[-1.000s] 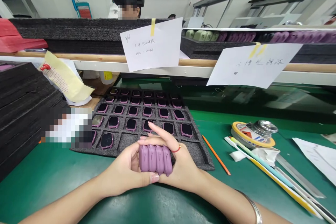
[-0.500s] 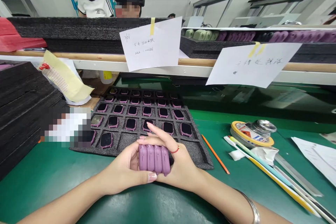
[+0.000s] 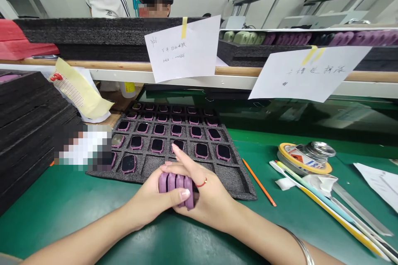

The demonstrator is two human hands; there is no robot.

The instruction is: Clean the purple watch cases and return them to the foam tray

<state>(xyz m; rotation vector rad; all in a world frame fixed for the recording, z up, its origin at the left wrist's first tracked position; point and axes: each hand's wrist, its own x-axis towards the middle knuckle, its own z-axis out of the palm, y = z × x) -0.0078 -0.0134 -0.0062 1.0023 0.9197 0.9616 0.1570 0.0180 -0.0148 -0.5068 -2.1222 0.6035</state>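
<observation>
Between my two hands is a row of several purple smartwatch cases (image 3: 163, 183), standing on edge side by side. My left hand (image 3: 148, 201) grips the row from the left, its thumb laid across the front. From the right, my right hand (image 3: 214, 198) is closed round the other end, with fingers stretched over the top. Behind the hands lies a black foam tray (image 3: 239, 180). Purple-framed watches with dark screens, such as this watch (image 3: 128, 163), sit in its pockets. Some pockets in the front row hold no watch.
Right of the tray are an orange stick (image 3: 259, 182), a roll of tape (image 3: 287, 157), toothbrushes (image 3: 314, 198) and a metal ruler (image 3: 362, 211). Black foam trays (image 3: 27, 132) are stacked at left. A shelf edge (image 3: 124, 75) with taped paper notes (image 3: 183, 56) crosses the back; two people are beyond.
The row of watch cases has turned and shifted slightly left in my hands. My left thumb now lies higher across its front. The view has shifted a little.
</observation>
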